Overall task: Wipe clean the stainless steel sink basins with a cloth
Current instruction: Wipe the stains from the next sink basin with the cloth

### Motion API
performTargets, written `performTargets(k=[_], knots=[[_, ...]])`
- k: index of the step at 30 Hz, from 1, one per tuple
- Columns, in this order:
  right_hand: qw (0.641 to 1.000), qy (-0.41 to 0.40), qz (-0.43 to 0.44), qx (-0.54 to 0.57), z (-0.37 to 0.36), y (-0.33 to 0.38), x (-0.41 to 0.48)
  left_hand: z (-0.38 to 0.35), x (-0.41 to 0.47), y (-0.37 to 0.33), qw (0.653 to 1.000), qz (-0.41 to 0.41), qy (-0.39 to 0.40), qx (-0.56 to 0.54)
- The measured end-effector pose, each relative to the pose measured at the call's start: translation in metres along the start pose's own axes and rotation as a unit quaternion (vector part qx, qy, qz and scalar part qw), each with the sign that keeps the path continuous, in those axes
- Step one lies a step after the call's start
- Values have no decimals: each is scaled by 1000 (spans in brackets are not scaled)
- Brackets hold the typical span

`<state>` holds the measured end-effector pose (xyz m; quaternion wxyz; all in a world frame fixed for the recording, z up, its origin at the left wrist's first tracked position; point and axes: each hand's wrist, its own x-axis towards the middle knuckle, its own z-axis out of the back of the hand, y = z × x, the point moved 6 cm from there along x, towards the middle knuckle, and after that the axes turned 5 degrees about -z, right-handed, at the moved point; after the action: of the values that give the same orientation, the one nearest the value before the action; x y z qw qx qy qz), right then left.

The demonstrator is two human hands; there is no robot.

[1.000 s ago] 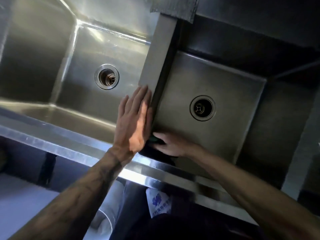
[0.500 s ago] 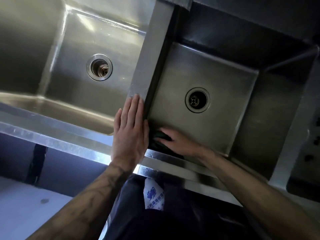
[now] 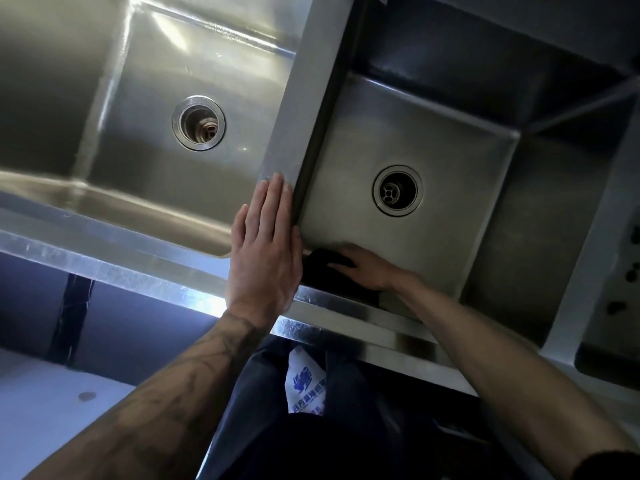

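My right hand point(image 3: 360, 268) presses the cloth point(image 3: 322, 263) flat at its basin's point(image 3: 450, 161) near corner; left hand point(image 3: 265, 251) open beside it; most looks unwiped.

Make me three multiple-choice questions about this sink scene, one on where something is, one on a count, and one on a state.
1. Where is the dark cloth?
A. In the left basin
B. In the near left corner of the right stainless steel basin
C. Draped over the divider

2. How many round drain openings show?
A. One
B. Two
C. Three

3. What is the left hand doing?
A. Lying flat and open on the steel divider between the basins
B. Gripping the cloth
C. Plugging a drain

Answers:
1. B: the cloth lies under the right hand on that basin's floor, by the divider and front wall.
2. B: the left basin's drain and the right basin's drain, one each.
3. A: its fingers are straight and together, palm down, holding nothing.
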<state>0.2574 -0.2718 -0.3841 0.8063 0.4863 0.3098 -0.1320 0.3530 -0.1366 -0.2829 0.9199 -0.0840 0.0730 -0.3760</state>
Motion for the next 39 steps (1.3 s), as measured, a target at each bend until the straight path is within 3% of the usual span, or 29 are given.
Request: performTargets(k=[8, 13, 19, 26, 30, 36, 39], knots=[[1000, 16, -18, 9, 7, -6, -28, 1, 0, 0, 1000, 0, 1, -9], [996, 41, -60, -49, 1, -32, -16, 2, 0, -1, 1000, 2, 10, -7], [999, 34, -21, 13, 15, -17, -53, 3, 0, -1, 1000, 10, 5, -23], [996, 46, -71, -23, 9, -47, -41, 5, 1, -3, 1000, 12, 0, -22], [998, 34, -34, 31, 17, -39, -67, 5, -1, -3, 1000, 10, 5, -27], [992, 59, -112, -19, 12, -75, -57, 4, 0, -2, 1000, 8, 0, -26], [993, 54, -105, 11, 20, -71, -82, 6, 0, -3, 999, 6, -6, -39]])
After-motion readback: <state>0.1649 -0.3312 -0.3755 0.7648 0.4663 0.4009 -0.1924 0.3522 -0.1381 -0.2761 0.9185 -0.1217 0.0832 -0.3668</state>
